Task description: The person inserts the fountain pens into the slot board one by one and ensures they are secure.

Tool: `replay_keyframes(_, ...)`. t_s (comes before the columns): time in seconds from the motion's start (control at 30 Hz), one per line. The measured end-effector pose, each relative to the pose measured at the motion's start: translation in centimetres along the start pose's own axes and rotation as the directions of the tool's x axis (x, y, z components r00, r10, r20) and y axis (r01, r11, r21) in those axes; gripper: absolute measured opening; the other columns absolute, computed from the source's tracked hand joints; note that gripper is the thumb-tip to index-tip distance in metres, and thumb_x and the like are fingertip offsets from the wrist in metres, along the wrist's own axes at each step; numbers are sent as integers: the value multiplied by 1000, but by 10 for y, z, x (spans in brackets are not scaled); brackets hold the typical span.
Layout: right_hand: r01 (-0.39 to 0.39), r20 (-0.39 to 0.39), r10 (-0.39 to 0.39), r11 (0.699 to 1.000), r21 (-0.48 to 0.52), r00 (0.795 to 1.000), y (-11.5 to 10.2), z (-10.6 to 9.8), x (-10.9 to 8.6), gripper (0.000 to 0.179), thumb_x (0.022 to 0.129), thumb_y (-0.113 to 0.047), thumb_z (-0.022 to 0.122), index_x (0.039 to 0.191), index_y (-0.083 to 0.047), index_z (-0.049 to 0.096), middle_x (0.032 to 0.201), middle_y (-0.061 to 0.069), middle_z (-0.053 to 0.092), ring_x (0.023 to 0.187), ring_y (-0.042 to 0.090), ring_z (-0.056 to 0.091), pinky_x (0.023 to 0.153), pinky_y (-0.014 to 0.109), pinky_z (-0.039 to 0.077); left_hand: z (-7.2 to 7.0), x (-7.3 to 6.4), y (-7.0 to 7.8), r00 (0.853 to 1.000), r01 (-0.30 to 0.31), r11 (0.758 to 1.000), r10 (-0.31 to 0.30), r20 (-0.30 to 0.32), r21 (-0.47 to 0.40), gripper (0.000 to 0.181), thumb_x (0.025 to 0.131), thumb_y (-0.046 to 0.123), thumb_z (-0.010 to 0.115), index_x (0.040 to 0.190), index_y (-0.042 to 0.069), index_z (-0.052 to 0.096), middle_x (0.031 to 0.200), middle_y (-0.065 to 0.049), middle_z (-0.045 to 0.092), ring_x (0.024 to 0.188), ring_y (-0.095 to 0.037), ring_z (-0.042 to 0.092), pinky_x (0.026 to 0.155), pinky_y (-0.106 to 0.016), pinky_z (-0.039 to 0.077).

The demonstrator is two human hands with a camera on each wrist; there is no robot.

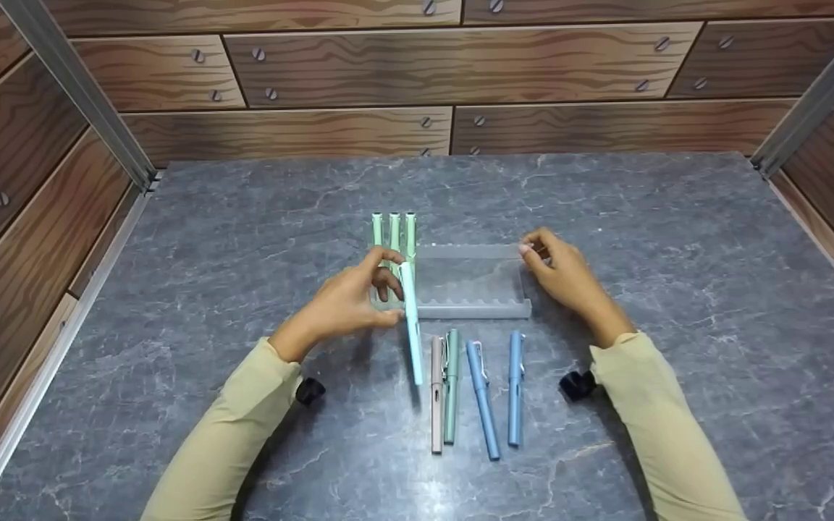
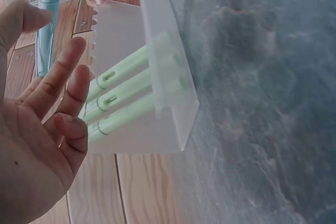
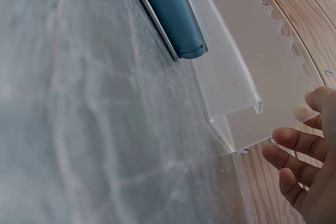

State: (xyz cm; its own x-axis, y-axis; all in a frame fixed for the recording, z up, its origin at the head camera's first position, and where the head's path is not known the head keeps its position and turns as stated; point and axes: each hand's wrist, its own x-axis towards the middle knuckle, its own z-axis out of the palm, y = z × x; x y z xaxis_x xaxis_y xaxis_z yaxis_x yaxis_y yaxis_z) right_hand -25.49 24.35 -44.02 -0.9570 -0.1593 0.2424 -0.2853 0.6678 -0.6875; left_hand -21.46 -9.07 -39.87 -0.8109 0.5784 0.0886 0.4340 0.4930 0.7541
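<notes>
My left hand (image 1: 348, 300) pinches a light blue pen (image 1: 413, 329) between thumb and fingertips, cap end up and slightly tilted, over the left part of a clear plastic pen tray (image 1: 475, 311). In the left wrist view the pen's metal clip shows by the thumb, and the other fingers are spread loosely. Three light green pens (image 2: 123, 95) lie side by side at the tray's left end, their caps sticking out past the notched far edge. At the far right corner my right hand (image 1: 565, 275) pinches the tray's edge with thumb and index finger; its remaining fingers hang bent.
In front of the tray lie a grey-brown pen (image 1: 436, 405), a dark green pen (image 1: 451, 398) and two blue pens (image 1: 515, 394). Wood-patterned panels (image 1: 453, 69) wall the grey marbled table (image 1: 243, 217) at the back and sides.
</notes>
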Motion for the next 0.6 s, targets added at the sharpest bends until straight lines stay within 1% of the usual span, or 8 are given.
replay_keyframes(0.1, 5, -6, -5, 1000, -2, 1000, 0, 0, 0, 21, 100, -17, 51, 109, 0, 57, 96, 18, 65, 89, 28, 61, 82, 40, 47, -1, 3, 1, 1000, -9, 999, 8, -9, -51, 64, 77, 10, 73, 131, 14, 39, 97, -9, 72, 88, -33, 61, 77, -37, 45)
replay_keyframes(0.23, 9, -12, -9, 1000, -2, 1000, 1, 1, 1, 19, 99, -15, 52, 108, 0, 57, 94, 17, 65, 86, 25, 59, 80, 37, 47, -1, 6, 1, 999, -26, 994, 22, -38, -110, 65, 75, 3, 71, 131, 11, 39, 93, -10, 72, 83, -28, 61, 78, -40, 46)
replay_keyframes(0.37, 7, -11, -7, 1000, -2, 1000, 1, 1, 1, 18, 99, -15, 53, 108, 0, 57, 94, 17, 65, 85, 25, 59, 80, 37, 47, 0, 9, 2, 997, -38, 989, 27, -78, -144, 66, 74, -2, 68, 132, 10, 38, 90, -10, 70, 77, -18, 59, 74, -37, 48)
replay_keyframes(0.5, 6, -11, -6, 1000, -3, 1000, 0, 1, 1, 19, 99, -15, 52, 108, 0, 57, 93, 17, 65, 84, 24, 58, 79, 36, 47, 1, 13, 2, 994, -29, 983, 10, -106, -181, 69, 72, -7, 66, 132, 11, 38, 89, -11, 67, 74, -17, 57, 71, -36, 49)
replay_keyframes(0.6, 7, -10, -7, 1000, -3, 1000, 0, 0, 1, 19, 99, -16, 51, 108, 0, 57, 92, 16, 64, 83, 22, 58, 78, 35, 46, 1, 17, 1, 993, -34, 979, 9, -122, -203, 69, 71, -9, 64, 132, 10, 38, 87, -13, 66, 72, -17, 55, 68, -31, 48)
